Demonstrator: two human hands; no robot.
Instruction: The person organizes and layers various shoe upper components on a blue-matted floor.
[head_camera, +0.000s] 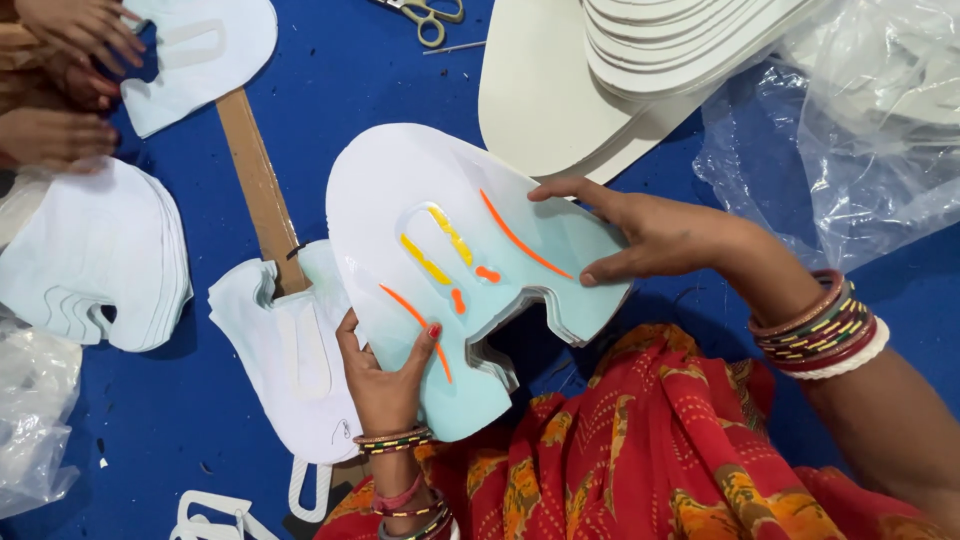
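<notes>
Blue work surface (400, 60) below. Stack of pale blue-white shoe-upper cutouts with orange and yellow stripes (450, 250) held above lap: left hand (385, 380) grips lower edge, right hand (640, 235) pinches right edge. Clear plastic bag (850, 150) at right holds cream pieces; stacked cream insoles (640, 50) beside it.

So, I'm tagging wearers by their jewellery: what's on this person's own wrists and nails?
Left hand: red-painted thumbnail, thin beaded bangles and pink ones lower down. Right hand: a thick stack of bangles, maroon, multicoloured beaded and one white. No sleeves visible on either forearm.
</notes>
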